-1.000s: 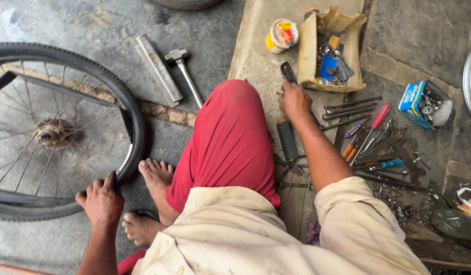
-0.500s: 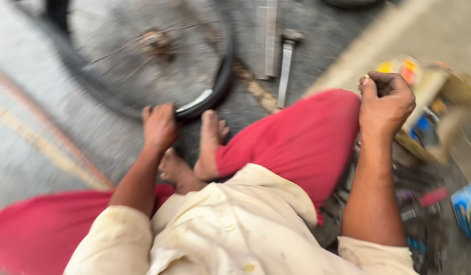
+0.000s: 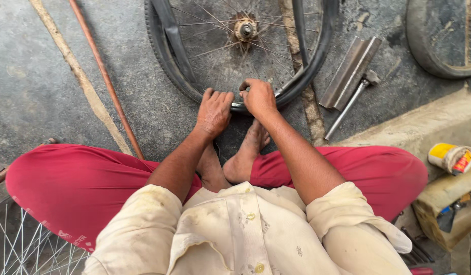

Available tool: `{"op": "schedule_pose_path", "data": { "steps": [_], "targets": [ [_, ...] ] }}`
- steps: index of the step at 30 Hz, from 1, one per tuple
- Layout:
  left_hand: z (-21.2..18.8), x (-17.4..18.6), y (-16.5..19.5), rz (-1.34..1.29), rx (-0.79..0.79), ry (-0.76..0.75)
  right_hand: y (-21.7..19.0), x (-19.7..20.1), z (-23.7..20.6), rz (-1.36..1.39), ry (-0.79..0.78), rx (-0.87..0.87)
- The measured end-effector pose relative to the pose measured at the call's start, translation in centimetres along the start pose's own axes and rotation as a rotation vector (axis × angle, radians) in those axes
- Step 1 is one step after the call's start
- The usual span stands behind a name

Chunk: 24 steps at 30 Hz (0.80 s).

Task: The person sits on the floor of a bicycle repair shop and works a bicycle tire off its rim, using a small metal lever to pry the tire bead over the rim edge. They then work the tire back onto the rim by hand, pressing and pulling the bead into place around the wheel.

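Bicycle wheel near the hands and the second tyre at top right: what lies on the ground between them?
In the head view, between the bicycle wheel and second tyre lie a flat metal bar and a hammer on concrete.

Roadside bicycle repair spot, worked at ground level. Evidence: a spoked bicycle wheel (image 3: 240, 51) with loosened tyre lay on rough concrete ground (image 3: 52, 86); a second tyre (image 3: 439, 46) lay nearby; a hammer (image 3: 350, 102), metal bar (image 3: 350, 71), glue tin (image 3: 451, 158) and a box of tools (image 3: 449, 209) were set alongside.

Hammer (image 3: 353, 99) right of bicycle wheel (image 3: 205, 66)
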<state>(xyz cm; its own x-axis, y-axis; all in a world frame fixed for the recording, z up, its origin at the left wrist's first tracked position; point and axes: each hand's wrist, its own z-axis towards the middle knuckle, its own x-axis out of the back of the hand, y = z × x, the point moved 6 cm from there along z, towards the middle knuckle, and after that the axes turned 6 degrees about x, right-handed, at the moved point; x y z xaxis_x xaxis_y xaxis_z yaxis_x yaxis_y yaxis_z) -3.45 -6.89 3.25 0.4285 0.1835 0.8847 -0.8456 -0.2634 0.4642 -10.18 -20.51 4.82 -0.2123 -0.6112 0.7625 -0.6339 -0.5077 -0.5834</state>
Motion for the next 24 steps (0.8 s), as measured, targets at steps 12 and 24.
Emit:
{"op": "schedule_pose_path", "data": {
  "steps": [12,24],
  "targets": [
    [0.6,0.1,-0.4,-0.114,0.061,0.027,0.4,-2.3,1.7,-0.158,-0.22,-0.017],
    [0.9,0.3,-0.3,-0.11,0.071,0.012,1.0,-3.3,2.3,-0.052,-0.525,-0.28]
  ]
}}
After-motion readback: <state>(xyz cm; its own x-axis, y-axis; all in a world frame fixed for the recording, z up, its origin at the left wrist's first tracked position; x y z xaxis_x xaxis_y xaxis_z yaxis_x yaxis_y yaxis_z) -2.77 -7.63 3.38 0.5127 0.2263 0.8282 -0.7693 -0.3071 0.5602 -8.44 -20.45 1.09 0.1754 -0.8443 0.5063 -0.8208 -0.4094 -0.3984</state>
